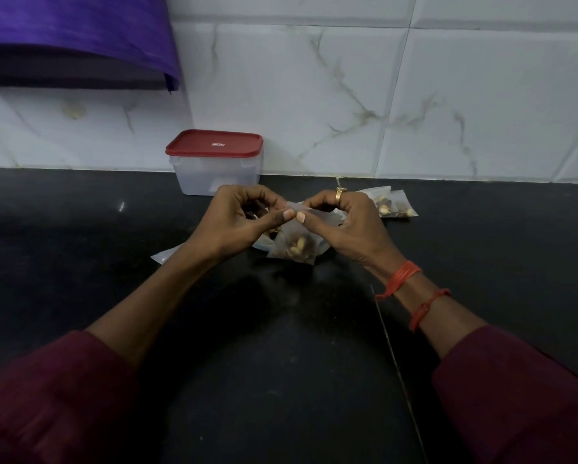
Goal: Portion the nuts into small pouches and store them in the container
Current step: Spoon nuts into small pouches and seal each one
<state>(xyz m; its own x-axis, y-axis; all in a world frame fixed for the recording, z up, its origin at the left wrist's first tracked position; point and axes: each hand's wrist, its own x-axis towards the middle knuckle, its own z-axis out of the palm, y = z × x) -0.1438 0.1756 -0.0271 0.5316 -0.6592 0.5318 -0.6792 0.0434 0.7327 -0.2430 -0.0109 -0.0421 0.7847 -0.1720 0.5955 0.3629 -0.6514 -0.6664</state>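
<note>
Now | small translucent plastic pouch of nuts [294,249] is pinched at top by left hand [244,216] and right hand [341,219], above black counter [80,229] | two filled pouches [394,205] laid right | one red-lidded rectangular container [214,162] behind.

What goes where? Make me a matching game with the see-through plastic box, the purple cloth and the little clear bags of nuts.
Things:
1. clear plastic box with red lid
2. purple cloth
3. small clear pouch of nuts in the middle
4. filled clear pouches at the right

Places:
A. pinched at its top by the left hand and right hand
B. lying untouched on the black counter
C. hanging at the top left
D. standing closed by the white tiled wall

Pairs: 1-D, 2-C, 3-A, 4-B.
</note>
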